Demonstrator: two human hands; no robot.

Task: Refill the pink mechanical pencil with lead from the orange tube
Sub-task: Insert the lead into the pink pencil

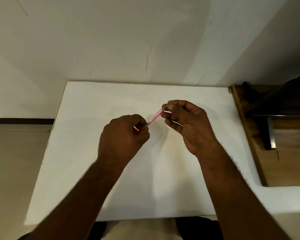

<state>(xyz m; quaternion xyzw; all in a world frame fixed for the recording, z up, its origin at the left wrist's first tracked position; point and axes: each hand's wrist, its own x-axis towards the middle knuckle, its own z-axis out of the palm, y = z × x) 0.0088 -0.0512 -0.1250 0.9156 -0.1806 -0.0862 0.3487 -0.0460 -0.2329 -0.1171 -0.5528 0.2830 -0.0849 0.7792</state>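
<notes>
The pink mechanical pencil hangs slanted above the white table, spanning between both hands. My left hand is closed around its lower end, and a bit of the orange tube peeks out between those fingers. My right hand pinches the pencil's upper end with thumb and forefinger. A thin pale piece shows under the right fingers; I cannot tell what it is. Most of the orange tube is hidden inside my left fist.
The white table stands against a pale wall. A wooden surface with a dark metal frame lies to the right, beyond the table's edge. The floor shows at the left. My legs are visible below the near edge.
</notes>
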